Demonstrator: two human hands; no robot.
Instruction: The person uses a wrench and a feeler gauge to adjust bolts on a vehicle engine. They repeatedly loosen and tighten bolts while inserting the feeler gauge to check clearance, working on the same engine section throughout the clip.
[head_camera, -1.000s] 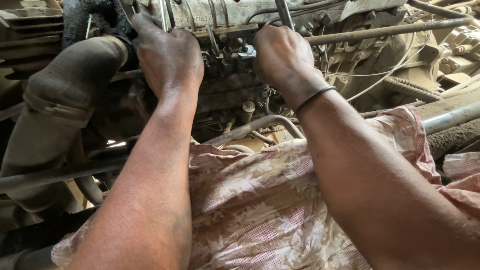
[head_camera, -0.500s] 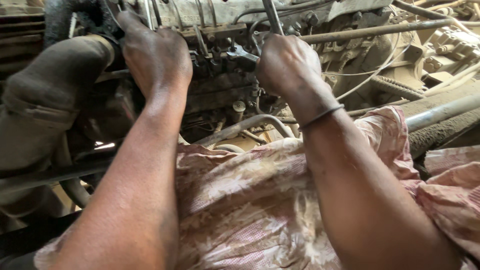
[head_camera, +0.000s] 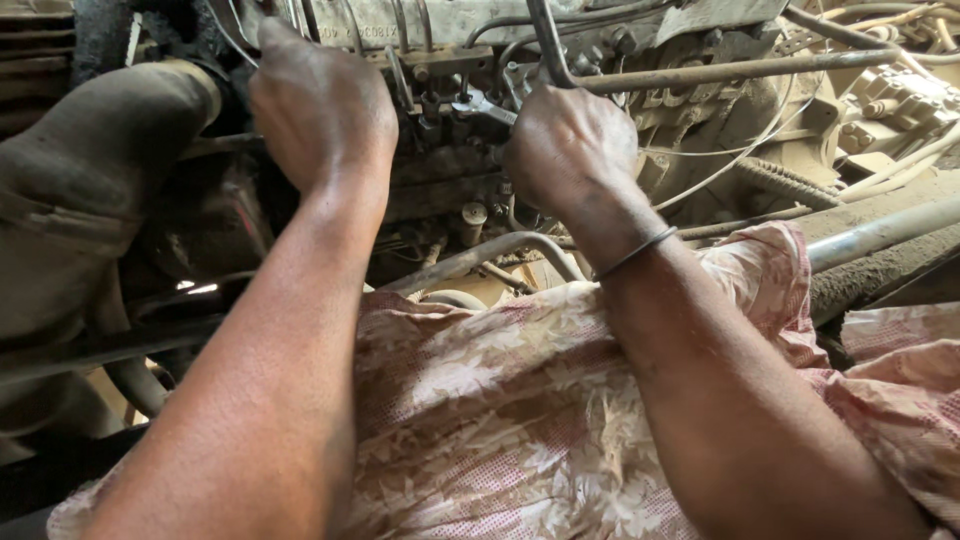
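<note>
My left hand (head_camera: 320, 105) reaches up to the greasy engine block, its fingers curled out of sight among the thin metal fuel lines (head_camera: 405, 25). My right hand (head_camera: 570, 145) is closed around a small spanner (head_camera: 480, 105). The spanner's open jaw sits on a fitting of the pump (head_camera: 440, 100) between my two hands. A thin dark band (head_camera: 635, 250) circles my right wrist. What the left fingers grip is hidden.
A thick dusty rubber hose (head_camera: 100, 150) fills the left side. A rusty rod (head_camera: 720, 70) runs across behind my right hand, and a curved metal pipe (head_camera: 500, 250) lies below it. A pink patterned cloth (head_camera: 500, 410) covers the foreground.
Both hands stay at the same spot on the engine. My right hand has dipped slightly with the spanner, and the view has shifted a little.
</note>
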